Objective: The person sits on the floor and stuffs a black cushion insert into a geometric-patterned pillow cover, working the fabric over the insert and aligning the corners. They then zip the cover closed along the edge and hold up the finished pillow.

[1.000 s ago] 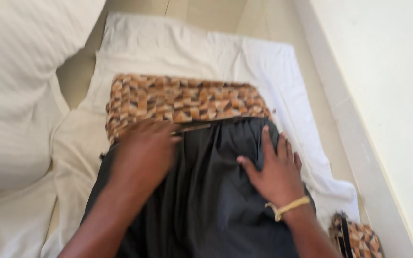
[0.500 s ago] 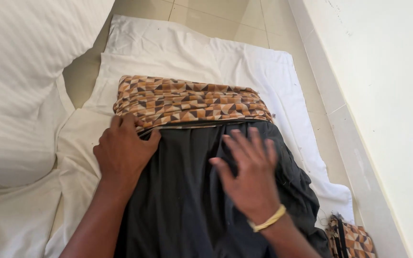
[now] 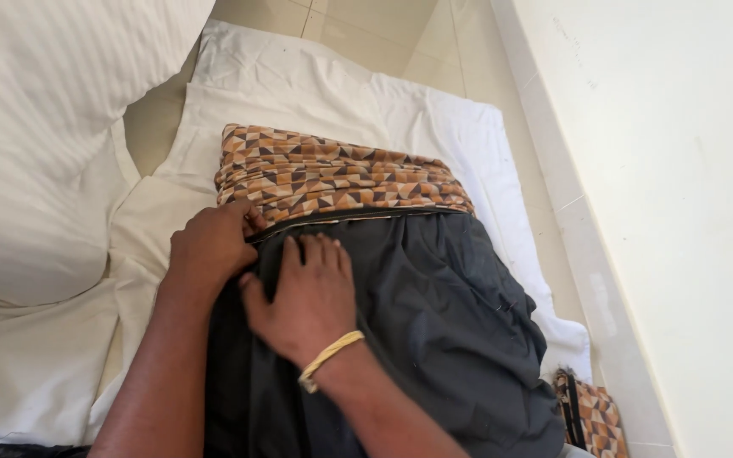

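A dark grey garment (image 3: 434, 314) lies spread on a white sheet (image 3: 299, 93), with a band of orange and brown triangle-patterned fabric (image 3: 332, 174) along its far end. My left hand (image 3: 209, 246) pinches the garment's left corner where the dark cloth meets the patterned band. My right hand (image 3: 311, 293), with a yellow band at the wrist, presses flat on the dark cloth just beside the left hand, fingers pointing away from me.
A large white pillow (image 3: 44, 127) fills the left side. A white wall and ledge (image 3: 638, 212) run along the right. Beige floor tiles (image 3: 358, 25) show at the top. Another piece of the patterned fabric (image 3: 591, 411) hangs at the bottom right.
My right hand has moved from the garment's right side across to the left and now lies flat beside my left hand. My left hand has closed on the garment's corner.
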